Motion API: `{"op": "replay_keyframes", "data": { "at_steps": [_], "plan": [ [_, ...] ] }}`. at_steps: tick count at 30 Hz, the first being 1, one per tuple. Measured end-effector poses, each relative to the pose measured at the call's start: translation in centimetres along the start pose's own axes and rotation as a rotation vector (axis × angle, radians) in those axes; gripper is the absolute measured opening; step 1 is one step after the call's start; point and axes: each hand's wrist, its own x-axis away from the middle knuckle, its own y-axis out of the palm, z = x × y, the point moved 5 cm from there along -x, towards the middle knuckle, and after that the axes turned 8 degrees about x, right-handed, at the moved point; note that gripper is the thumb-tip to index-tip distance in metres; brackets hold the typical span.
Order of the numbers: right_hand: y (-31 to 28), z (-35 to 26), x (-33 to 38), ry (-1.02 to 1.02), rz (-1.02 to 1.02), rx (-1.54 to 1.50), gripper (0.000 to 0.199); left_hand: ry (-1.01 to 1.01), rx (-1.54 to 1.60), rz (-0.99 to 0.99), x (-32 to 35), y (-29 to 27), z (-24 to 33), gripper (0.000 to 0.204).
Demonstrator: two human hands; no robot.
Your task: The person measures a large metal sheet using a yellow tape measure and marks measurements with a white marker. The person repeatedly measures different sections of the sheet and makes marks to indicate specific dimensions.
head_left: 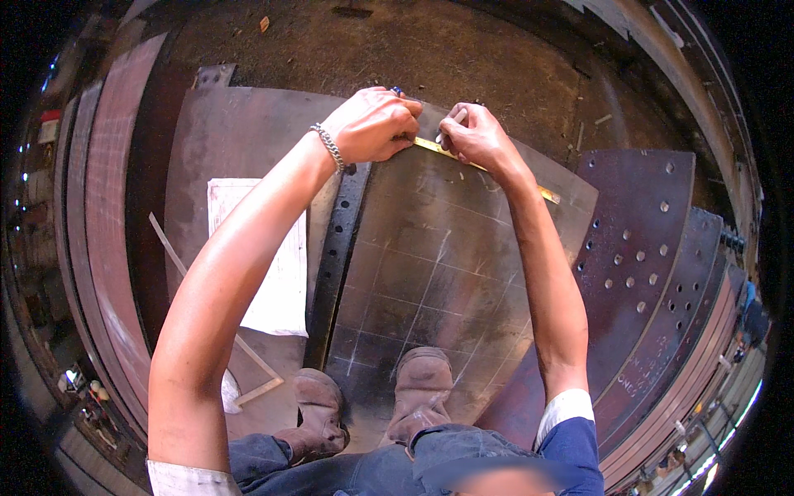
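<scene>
While the left hand (376,126) grips a yellow measuring tape (428,145) near the far edge of the metal plate (430,256), the right hand (480,142) pinches a pale stick (440,136) by the tape. Bare, line-marked plate spreads toward the boots (423,379); leftward lie a perforated bar (338,240) and white paper (281,285).

At the metal plate's (488,219) far edge, my left hand (379,126) hides one end of the tape measure (427,145) and my right hand (480,142) covers its middle, pinching a pale piece (440,136) too small to identify. My left forearm (248,240) blocks some white paper (281,285).
</scene>
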Motion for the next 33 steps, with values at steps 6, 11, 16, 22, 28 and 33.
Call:
{"op": "replay_keyframes", "data": {
  "at_steps": [6,11,16,22,28,33],
  "plan": [
    [0.3,0.0,-0.1,-0.054,0.005,0.044,0.027,0.03,-0.011,0.0,0.0,0.3,-0.3,0.012],
    [0.6,0.4,-0.4,-0.117,0.039,0.092,0.027,0.012,-0.019,0.0,-0.1,0.3,-0.3,0.012],
    [0.8,0.3,-0.4,-0.137,0.068,0.091,0.028,-0.022,-0.021,-0.025,0.0,0.1,-0.1,0.012],
    [0.7,-0.2,-0.1,-0.143,0.094,0.121,0.029,-0.04,-0.02,-0.035,-0.1,0.1,-0.2,0.011],
    [0.8,-1.0,0.3,-0.195,0.157,0.195,0.03,-0.022,-0.024,-0.022,-0.1,0.0,0.0,0.013],
    [0.5,-3.5,1.0,-0.23,0.134,0.372,0.025,-0.049,-0.033,-0.042,-0.1,-0.1,0.0,0.012]
  ]
}}
